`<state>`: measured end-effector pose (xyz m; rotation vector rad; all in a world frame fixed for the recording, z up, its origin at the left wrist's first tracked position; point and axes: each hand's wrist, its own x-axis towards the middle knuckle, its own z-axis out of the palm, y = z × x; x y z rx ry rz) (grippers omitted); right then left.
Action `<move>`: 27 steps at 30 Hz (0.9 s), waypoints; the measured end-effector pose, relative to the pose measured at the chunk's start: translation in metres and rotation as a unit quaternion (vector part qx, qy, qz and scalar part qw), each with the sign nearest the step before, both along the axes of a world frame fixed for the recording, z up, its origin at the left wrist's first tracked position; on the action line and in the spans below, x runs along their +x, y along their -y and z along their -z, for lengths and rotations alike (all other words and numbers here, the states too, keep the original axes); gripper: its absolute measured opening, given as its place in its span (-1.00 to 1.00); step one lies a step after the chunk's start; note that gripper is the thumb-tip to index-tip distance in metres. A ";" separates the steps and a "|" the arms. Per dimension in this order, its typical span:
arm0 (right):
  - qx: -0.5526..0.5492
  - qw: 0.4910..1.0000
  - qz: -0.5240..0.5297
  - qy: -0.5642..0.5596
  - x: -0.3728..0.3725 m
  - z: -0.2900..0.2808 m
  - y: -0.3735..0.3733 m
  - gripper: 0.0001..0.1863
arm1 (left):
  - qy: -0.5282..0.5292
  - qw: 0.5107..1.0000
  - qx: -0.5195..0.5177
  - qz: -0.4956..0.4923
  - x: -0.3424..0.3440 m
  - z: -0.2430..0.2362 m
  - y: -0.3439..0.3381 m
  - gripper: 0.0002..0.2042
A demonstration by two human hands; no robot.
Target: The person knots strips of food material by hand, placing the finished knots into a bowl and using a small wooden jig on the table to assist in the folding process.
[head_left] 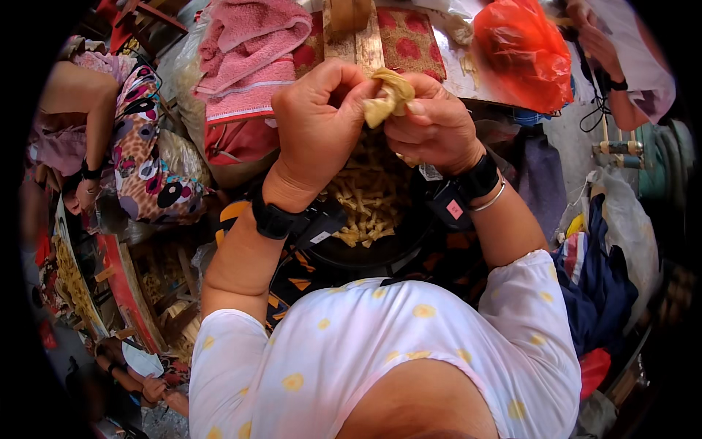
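Observation:
In front of my chest, my left hand (325, 117) and my right hand (435, 124) meet over a soft, pale yellow strip (390, 95) that looks like tofu skin, folded into a loose knot. Thumb and fingers of my left hand pinch its left side. On the other side, my right thumb presses against the strip, with the fingers curled behind it. Another bit of yellow shows under my right fingers. Below the hands, a dark round basin (373, 257) holds a heap of similar yellow knotted pieces (369, 205).
Beyond my hands are a wooden block on a board (355, 47), a pink towel (252, 51) and a red plastic bag (523, 55). Other people sit close by at left (80, 95) and far right (603, 51). Dark blue cloth (596, 271) lies at my right.

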<state>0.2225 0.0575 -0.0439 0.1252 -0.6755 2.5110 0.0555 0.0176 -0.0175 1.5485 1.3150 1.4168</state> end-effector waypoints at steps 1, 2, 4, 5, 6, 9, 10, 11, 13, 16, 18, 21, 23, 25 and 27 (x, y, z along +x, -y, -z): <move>0.011 0.998 0.040 0.054 -0.002 -0.002 0.001 -0.77 | -0.065 0.995 0.078 -0.016 -0.002 0.002 -0.002 -0.94; 0.022 0.991 0.081 0.107 -0.004 -0.004 0.002 -0.77 | -0.130 0.979 0.155 -0.033 -0.003 0.003 -0.002 -0.92; 0.065 0.982 0.117 0.134 -0.004 -0.006 0.002 -0.78 | -0.111 0.983 0.148 0.007 -0.005 0.001 0.002 -0.90; 0.108 0.969 0.153 0.161 -0.004 -0.007 0.002 -0.79 | -0.111 0.982 0.150 0.030 -0.007 0.000 0.002 -0.86; 0.122 0.959 0.171 0.190 -0.004 -0.011 0.002 -0.79 | -0.111 0.981 0.150 0.053 -0.009 -0.002 0.002 -0.81; 0.170 0.929 0.169 0.282 -0.007 -0.017 0.006 -0.78 | -0.321 0.942 0.067 0.065 -0.022 -0.017 0.004 -0.83; 0.185 0.929 0.161 0.277 -0.006 -0.014 0.003 -0.73 | -0.294 0.949 0.084 0.073 -0.025 -0.010 0.000 -0.79; 0.184 0.929 0.161 0.278 -0.008 -0.016 0.005 -0.73 | -0.293 0.950 0.084 0.073 -0.026 -0.006 -0.001 -0.79; 0.278 0.852 0.285 0.341 -0.016 -0.026 0.011 -0.76 | -0.067 0.981 -0.114 0.141 -0.029 -0.003 -0.001 -0.72; 0.436 0.776 0.263 0.372 0.003 -0.031 0.004 -0.83 | 0.165 0.912 -0.267 0.266 -0.043 -0.023 0.002 -0.70; 0.439 0.767 0.285 0.372 0.016 -0.037 0.002 -0.86 | 0.209 0.898 -0.261 0.287 -0.049 -0.024 0.005 -0.70; 0.453 0.742 0.328 0.369 0.017 -0.038 0.005 -0.87 | 0.173 0.904 -0.248 0.302 -0.054 -0.021 0.005 -0.70; 0.427 0.756 0.273 0.414 0.016 -0.035 0.004 -0.86 | 0.092 0.920 -0.241 0.294 -0.057 -0.017 0.002 -0.70; 0.425 0.757 0.247 0.430 0.015 -0.031 0.002 -0.86 | -0.185 0.963 -0.125 0.154 -0.058 -0.014 -0.002 -0.72; 0.423 0.759 0.219 0.444 0.013 -0.026 0.000 -0.85 | -0.280 0.950 -0.080 0.115 -0.048 -0.015 0.004 -0.76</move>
